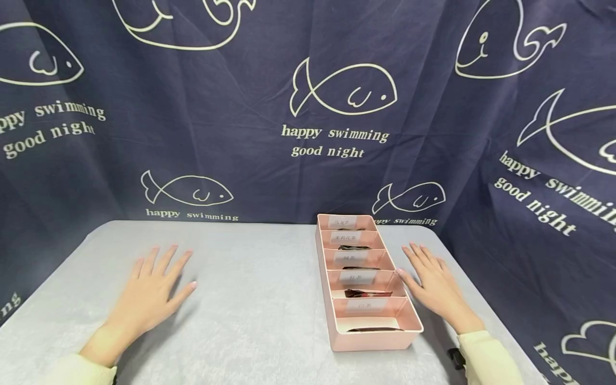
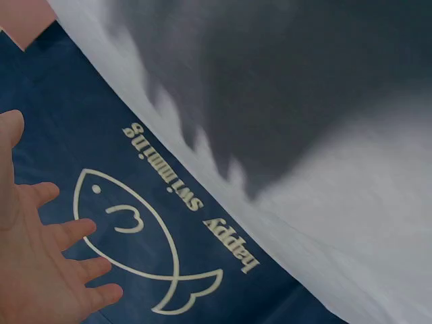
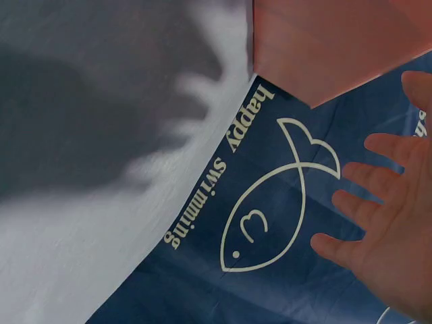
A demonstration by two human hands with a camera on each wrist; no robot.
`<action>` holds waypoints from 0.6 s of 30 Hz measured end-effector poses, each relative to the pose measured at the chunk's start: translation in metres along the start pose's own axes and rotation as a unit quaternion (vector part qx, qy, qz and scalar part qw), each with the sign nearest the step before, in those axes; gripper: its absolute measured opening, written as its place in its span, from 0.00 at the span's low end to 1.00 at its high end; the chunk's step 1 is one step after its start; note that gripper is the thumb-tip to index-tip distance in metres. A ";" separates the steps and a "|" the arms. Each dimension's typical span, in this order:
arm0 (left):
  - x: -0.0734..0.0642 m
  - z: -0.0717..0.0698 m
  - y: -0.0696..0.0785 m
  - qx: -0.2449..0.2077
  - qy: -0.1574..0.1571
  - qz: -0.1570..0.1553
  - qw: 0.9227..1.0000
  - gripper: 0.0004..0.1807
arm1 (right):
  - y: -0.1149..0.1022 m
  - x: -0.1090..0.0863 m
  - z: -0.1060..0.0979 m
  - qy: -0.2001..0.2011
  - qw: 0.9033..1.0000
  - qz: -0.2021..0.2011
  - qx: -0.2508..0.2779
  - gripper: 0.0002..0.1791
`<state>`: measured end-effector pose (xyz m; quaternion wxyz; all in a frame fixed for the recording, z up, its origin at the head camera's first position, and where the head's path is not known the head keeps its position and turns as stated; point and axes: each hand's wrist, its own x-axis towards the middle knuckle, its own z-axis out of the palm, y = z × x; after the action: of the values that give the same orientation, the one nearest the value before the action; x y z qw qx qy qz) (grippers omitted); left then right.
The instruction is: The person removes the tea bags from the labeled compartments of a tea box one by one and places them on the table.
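Printed navy cloth backdrop (image 1: 250, 133) behind pale worktop (image 1: 240, 299). Pink five-compartment organizer (image 1: 372, 342) sits right of centre. Left hand (image 1: 146, 297) well apart from it; right hand (image 1: 437, 286) just beside, thumb at the rim, contact unclear; both empty, fingers spread. Risk: a sideways thumb sweep could jog the organizer; slick sachets (image 1: 368, 293) could slip a pinch. Organizer rectangular, smooth, plastic-looking; sachets flat, glossy; labels (image 1: 366, 305) white, paper-like.

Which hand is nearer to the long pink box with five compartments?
Right. The right hand is just beside the pink box, on its right; the left hand is farther away, over the pale grey table, to the box's left.
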<state>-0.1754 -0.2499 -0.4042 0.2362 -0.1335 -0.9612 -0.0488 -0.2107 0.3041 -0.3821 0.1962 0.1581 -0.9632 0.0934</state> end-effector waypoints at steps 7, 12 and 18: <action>0.007 0.004 0.017 -0.006 -0.006 0.023 1.000 0.36 | -0.008 0.008 0.004 0.032 0.999 -0.038 -0.012 0.29; 0.012 0.007 0.030 -0.008 -0.016 0.044 0.999 0.36 | -0.011 0.013 0.006 0.050 0.997 -0.061 -0.011 0.26; 0.017 0.011 0.046 -0.012 -0.003 0.083 0.997 0.35 | -0.012 0.016 0.012 0.062 0.995 -0.075 -0.011 0.22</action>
<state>-0.1817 -0.2002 -0.4051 0.2353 -0.2154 -0.9469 -0.0406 -0.2249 0.2858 -0.3851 0.2640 0.2216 -0.9355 0.0771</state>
